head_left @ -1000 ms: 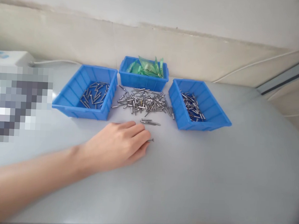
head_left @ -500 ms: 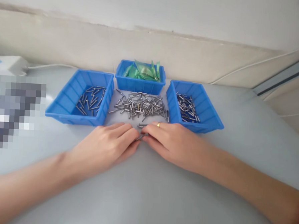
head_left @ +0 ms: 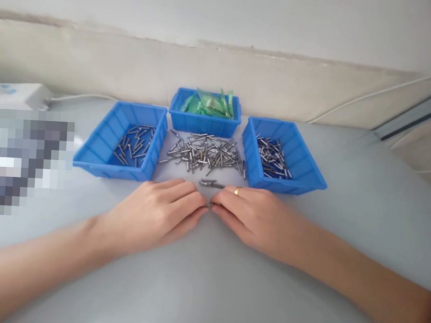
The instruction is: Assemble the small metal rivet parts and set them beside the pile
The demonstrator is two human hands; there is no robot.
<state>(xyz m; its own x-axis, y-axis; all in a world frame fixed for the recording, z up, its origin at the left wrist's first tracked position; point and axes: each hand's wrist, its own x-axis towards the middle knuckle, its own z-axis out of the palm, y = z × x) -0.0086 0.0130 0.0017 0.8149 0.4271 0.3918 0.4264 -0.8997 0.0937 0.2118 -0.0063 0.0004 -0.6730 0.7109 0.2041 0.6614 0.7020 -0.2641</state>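
In the head view, my left hand and my right hand meet fingertip to fingertip over the table. Both pinch a slim metal pin, of which only a short middle length shows between them. Just beyond the right fingers lies a small group of metal pins on the table. Farther back spreads a loose pile of similar metal pins, some with a thicker end. A gold ring is on my right hand.
Metal pins lie in the left blue bin and the right blue bin. Behind the pile, another blue bin holds green plastic packets. A white device with a cable stands at the back left, near the wall.
The right hand has come slightly toward me, uncovering more of the small group of pins. The pin between the hands now lies flatter. The whole view has shifted slightly.
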